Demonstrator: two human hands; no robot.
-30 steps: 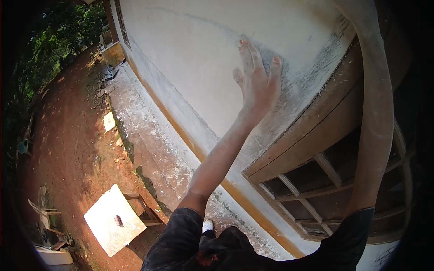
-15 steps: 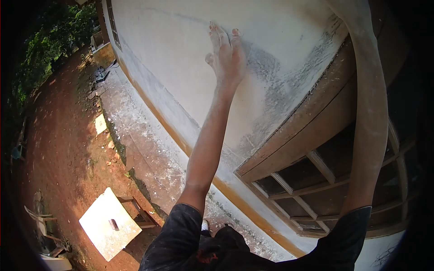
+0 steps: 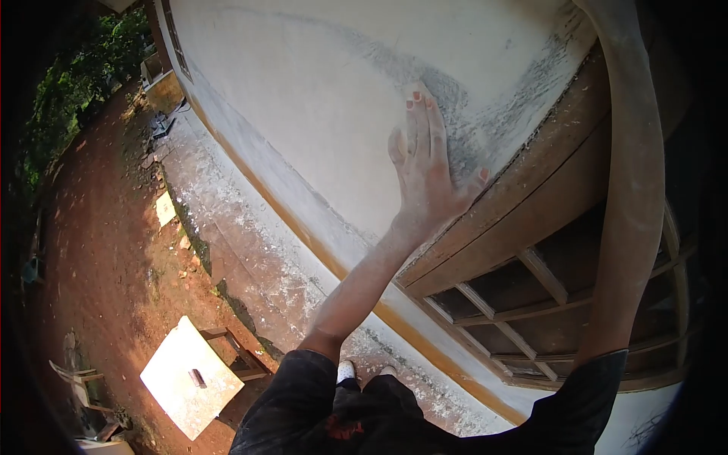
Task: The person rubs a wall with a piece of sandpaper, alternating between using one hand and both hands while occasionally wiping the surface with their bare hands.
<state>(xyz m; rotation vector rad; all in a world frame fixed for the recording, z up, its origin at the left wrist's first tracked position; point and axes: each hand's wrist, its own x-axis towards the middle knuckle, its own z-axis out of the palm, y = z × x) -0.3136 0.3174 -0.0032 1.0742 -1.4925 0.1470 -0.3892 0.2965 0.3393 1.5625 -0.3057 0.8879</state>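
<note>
On my feed the left hand (image 3: 428, 163) lies against the pale wall (image 3: 303, 114), fingers extended and spread; can't tell what's under the palm. Dark smudged patch (image 3: 446, 87) beyond the fingertips. Wooden frame (image 3: 523, 199) right, near thumb. Right hand out of my view. Near left: table (image 3: 178, 390), small dark block (image 3: 197, 378) on it.

The outside of a building (image 3: 356, 159) is shown, marked by a pale wall (image 3: 303, 106) and a wood-framed window (image 3: 550, 326). A red-earth yard (image 3: 114, 220) is seen alongside, edged by green trees (image 3: 83, 98).
</note>
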